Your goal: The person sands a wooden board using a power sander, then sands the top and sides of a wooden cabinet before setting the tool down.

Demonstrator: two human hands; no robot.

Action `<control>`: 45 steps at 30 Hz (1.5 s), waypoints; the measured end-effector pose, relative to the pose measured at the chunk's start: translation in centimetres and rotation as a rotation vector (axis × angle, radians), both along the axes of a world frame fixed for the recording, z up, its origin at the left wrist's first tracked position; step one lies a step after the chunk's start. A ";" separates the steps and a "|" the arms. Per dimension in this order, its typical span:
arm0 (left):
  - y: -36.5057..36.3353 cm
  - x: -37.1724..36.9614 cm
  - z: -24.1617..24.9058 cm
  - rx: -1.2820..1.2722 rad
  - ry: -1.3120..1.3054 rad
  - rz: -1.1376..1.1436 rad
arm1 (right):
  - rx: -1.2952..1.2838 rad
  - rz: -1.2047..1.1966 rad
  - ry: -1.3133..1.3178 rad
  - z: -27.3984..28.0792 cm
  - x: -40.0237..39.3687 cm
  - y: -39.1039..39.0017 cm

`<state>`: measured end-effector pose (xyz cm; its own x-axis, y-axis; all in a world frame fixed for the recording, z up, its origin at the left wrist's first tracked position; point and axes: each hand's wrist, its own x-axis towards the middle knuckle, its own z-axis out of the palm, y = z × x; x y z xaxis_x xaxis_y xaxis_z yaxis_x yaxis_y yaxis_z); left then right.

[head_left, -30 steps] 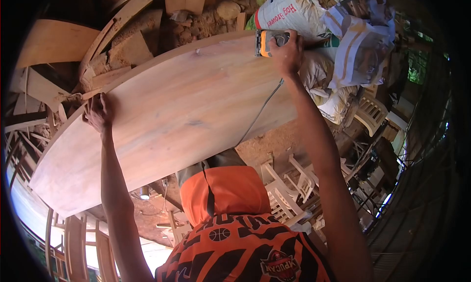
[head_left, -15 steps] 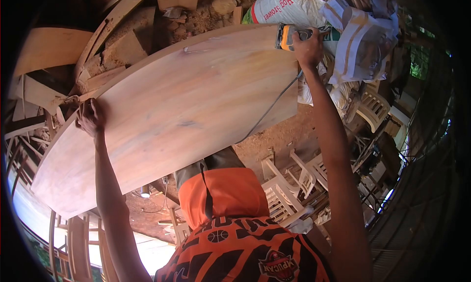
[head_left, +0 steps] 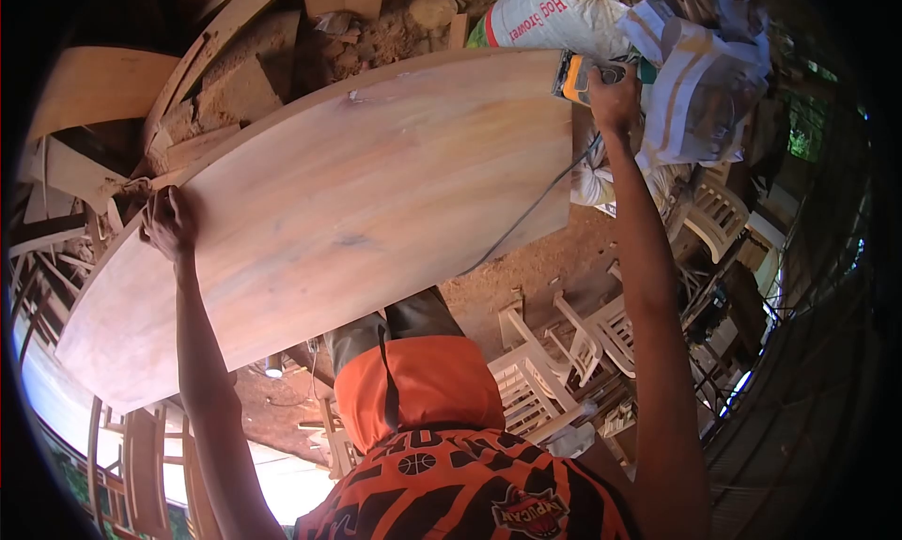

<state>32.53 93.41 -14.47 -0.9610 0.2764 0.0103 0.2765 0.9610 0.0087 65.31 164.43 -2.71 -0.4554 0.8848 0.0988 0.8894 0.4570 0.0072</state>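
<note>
A long wooden board (head_left: 376, 183) with a curved far edge and pale, streaked grain lies across the view in front of me. At its far right end my right hand (head_left: 615, 99) is closed round a yellow and black power sander (head_left: 575, 78). The sander sits partly over the board's end, and its dark cord (head_left: 536, 207) trails across the board to the near edge. Toward the left, my left hand (head_left: 171, 223) grips the board's curved far edge with bent fingers. Some of its fingertips are hidden.
Wood offcuts (head_left: 230, 94) are piled beyond the board. A white printed sack (head_left: 559, 19) and a taped translucent bag (head_left: 700, 89) stand at the far right, close to the sander. Unfinished wooden chairs (head_left: 536, 385) stand at the near right, with more wooden frames (head_left: 146, 470) at the lower left.
My right hand and the sander have shifted a little to the right, out toward the board's end. The cord has moved right with them. My left hand remains at the far edge.
</note>
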 end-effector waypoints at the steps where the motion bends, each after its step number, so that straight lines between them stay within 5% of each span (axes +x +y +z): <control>1: 0.0 0.0 -0.1 -0.007 0.006 -0.006 | -0.010 -0.013 -0.004 0.1 0.2 0.2; 11: 0.1 -0.1 -0.2 -0.047 0.024 -0.010 | 0.045 0.190 0.062 -0.5 -0.4 -3.6; 45: 1.7 0.1 1.5 0.048 -0.027 -0.028 | -0.078 0.248 0.134 1.2 -13.4 -32.5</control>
